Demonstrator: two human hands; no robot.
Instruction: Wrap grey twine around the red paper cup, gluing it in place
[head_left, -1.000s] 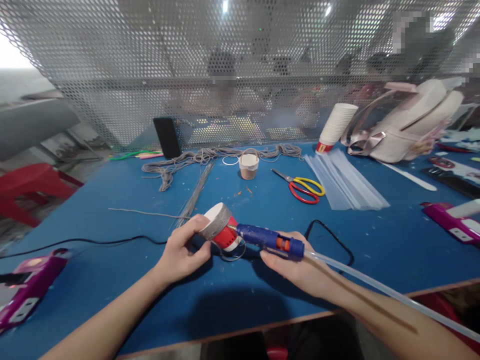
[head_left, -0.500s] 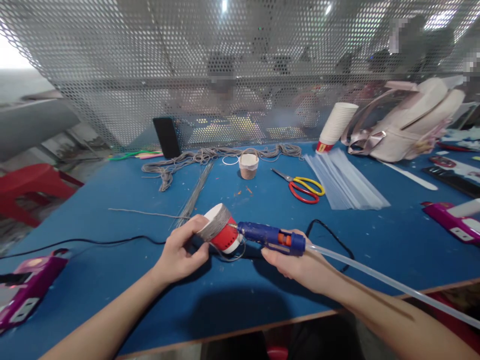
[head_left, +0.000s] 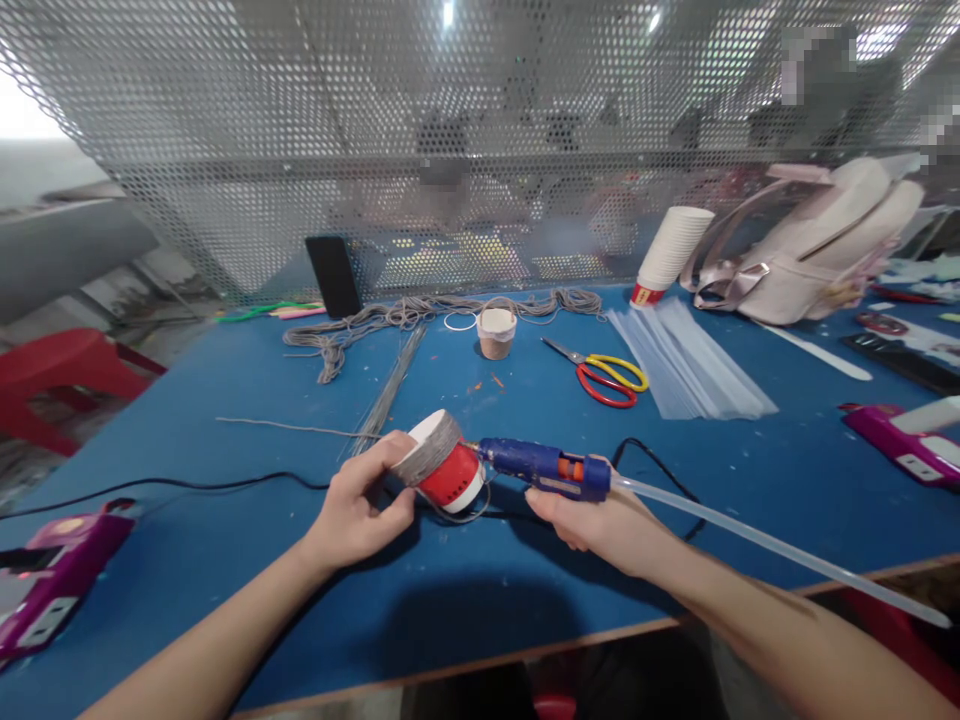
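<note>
My left hand [head_left: 367, 505] grips a red and white paper cup [head_left: 456, 478] tilted on its side, its rim end wrapped in grey cord [head_left: 430, 452]. A loose end of the cord loops below the cup. My right hand [head_left: 600, 520] is closed round a blue glue gun [head_left: 536, 467] with a long clear glue stick [head_left: 750, 535] out of its back. The gun's nozzle [head_left: 472, 447] is at the cup's upper right side, by the cord's edge; whether it touches cannot be made out.
Beyond my hands on the blue table [head_left: 247, 560] are a small wrapped cup [head_left: 496, 338], scissors [head_left: 611, 375], clear strips [head_left: 686, 365], stacked cups [head_left: 671, 250], grey cord bundles [head_left: 405, 312] and a phone [head_left: 333, 277]. Power strips [head_left: 64, 575] and a backpack [head_left: 817, 245] lie at the sides.
The glue gun's nozzle has shifted slightly up along the cup towards the cord's edge. The cup has turned a little in my left hand, showing more of its red side.
</note>
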